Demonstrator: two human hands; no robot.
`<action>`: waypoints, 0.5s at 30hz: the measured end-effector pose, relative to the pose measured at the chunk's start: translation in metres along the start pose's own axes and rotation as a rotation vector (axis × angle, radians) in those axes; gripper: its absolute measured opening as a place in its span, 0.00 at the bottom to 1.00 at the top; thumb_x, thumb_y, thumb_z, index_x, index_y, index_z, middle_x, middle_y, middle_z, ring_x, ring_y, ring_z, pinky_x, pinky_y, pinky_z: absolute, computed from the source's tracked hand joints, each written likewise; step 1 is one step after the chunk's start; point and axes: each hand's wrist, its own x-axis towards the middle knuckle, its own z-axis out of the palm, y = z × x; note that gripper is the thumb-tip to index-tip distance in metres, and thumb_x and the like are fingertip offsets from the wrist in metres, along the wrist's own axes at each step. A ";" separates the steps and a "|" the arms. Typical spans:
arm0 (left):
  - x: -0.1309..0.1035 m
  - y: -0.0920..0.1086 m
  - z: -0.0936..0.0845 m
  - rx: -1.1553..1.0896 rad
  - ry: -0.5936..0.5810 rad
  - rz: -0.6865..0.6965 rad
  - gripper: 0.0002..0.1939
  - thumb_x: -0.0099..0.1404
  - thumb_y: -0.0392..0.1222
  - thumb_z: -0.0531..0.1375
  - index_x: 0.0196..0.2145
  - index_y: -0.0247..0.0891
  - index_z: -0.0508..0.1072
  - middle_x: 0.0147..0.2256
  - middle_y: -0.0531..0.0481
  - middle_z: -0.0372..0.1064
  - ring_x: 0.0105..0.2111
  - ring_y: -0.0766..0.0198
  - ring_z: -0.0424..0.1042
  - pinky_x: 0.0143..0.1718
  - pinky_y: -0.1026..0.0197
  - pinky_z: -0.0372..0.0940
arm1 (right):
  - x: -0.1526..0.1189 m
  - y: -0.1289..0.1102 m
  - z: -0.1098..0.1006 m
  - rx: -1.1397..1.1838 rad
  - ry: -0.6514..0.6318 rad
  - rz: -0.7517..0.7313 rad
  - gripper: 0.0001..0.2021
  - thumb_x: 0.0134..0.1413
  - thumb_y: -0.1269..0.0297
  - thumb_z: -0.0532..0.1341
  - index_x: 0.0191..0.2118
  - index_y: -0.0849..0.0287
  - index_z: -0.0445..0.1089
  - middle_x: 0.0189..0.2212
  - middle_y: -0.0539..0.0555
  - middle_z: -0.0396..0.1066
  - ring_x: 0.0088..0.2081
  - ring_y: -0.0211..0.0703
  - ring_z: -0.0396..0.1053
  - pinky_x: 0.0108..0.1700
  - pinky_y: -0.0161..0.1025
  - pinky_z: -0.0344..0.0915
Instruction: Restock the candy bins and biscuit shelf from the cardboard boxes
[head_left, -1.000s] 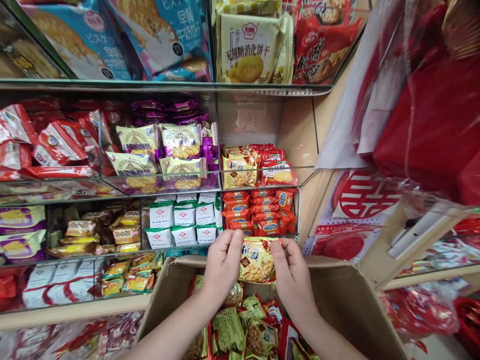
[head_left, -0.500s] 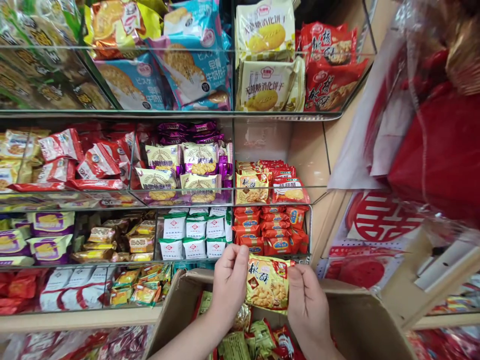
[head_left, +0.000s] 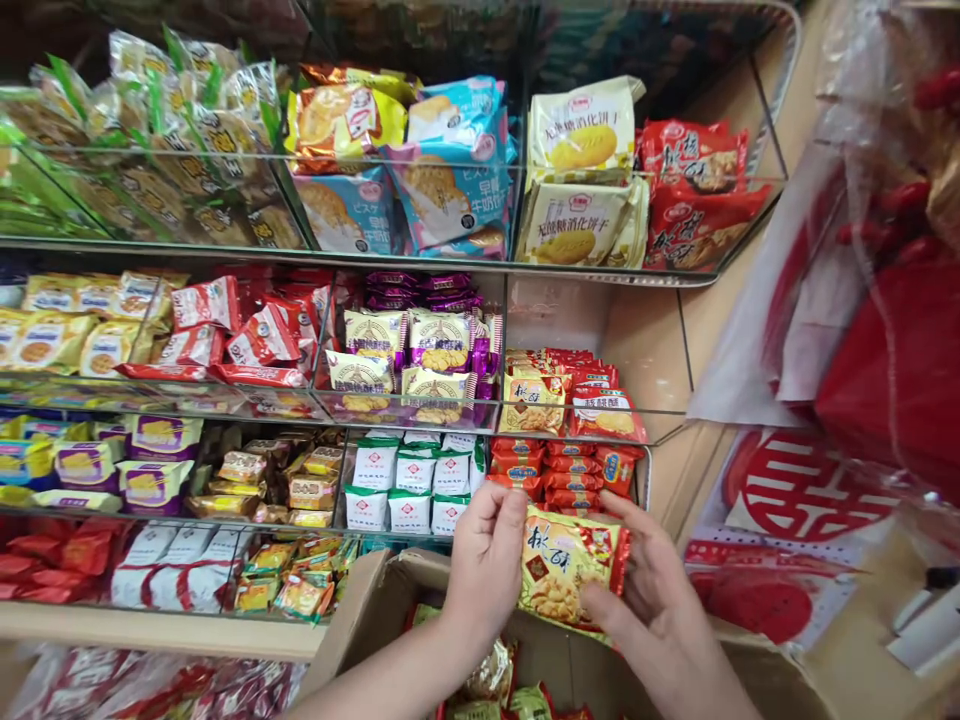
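A yellow and red snack packet (head_left: pixel 564 568) with a picture of cookies is held up above an open cardboard box (head_left: pixel 360 610). My left hand (head_left: pixel 487 560) pinches its left edge between thumb and fingers. Around the right side is my right hand (head_left: pixel 649 590), thumb on the packet's front and index finger stretched out past its top corner; its other fingers are partly behind the packet. More green and red packets (head_left: pixel 491 675) lie inside the box below. On the middle shelf just above, a similar yellow packet (head_left: pixel 532 402) stands beside red ones.
Glass-fronted shelves (head_left: pixel 420 265) hold blue biscuit packs (head_left: pixel 450 185), white and green packs (head_left: pixel 412 470) and orange-red packs (head_left: pixel 574 478). Red wrapped goods (head_left: pixel 892 370) hang at the right, over red paper decorations (head_left: pixel 810 485). A wooden ledge (head_left: pixel 157 630) runs along the lower left.
The view has shifted, so the shelves sit lower and further right. My right hand has opened out, its index finger lifting off and its thumb now across the packet's front.
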 end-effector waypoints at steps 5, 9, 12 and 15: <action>0.060 0.058 -0.009 0.284 -0.128 0.422 0.10 0.65 0.42 0.47 0.37 0.37 0.65 0.30 0.50 0.64 0.29 0.68 0.63 0.32 0.66 0.60 | 0.064 -0.066 -0.026 -0.262 -0.058 -0.316 0.19 0.43 0.57 0.62 0.43 0.53 0.62 0.37 0.55 0.69 0.36 0.46 0.68 0.35 0.43 0.68; 0.122 0.092 -0.006 0.590 -0.226 0.743 0.15 0.59 0.32 0.51 0.46 0.32 0.62 0.39 0.44 0.65 0.38 0.64 0.65 0.40 0.64 0.60 | 0.136 -0.093 -0.037 -0.553 -0.015 -0.564 0.18 0.43 0.60 0.62 0.42 0.56 0.62 0.32 0.51 0.67 0.30 0.40 0.66 0.32 0.41 0.64; 0.150 0.107 0.004 0.963 -0.470 0.786 0.21 0.57 0.30 0.52 0.50 0.29 0.59 0.47 0.40 0.62 0.46 0.61 0.63 0.46 0.62 0.58 | 0.172 -0.095 -0.030 -0.712 -0.177 -0.539 0.16 0.41 0.60 0.62 0.39 0.57 0.62 0.31 0.50 0.67 0.29 0.41 0.65 0.33 0.41 0.63; 0.156 0.123 0.018 1.372 -0.698 0.654 0.20 0.55 0.36 0.57 0.47 0.30 0.64 0.43 0.41 0.67 0.43 0.56 0.66 0.42 0.58 0.61 | 0.186 -0.094 -0.021 -0.751 -0.343 -0.496 0.17 0.38 0.60 0.64 0.37 0.58 0.63 0.34 0.52 0.68 0.36 0.46 0.65 0.39 0.43 0.62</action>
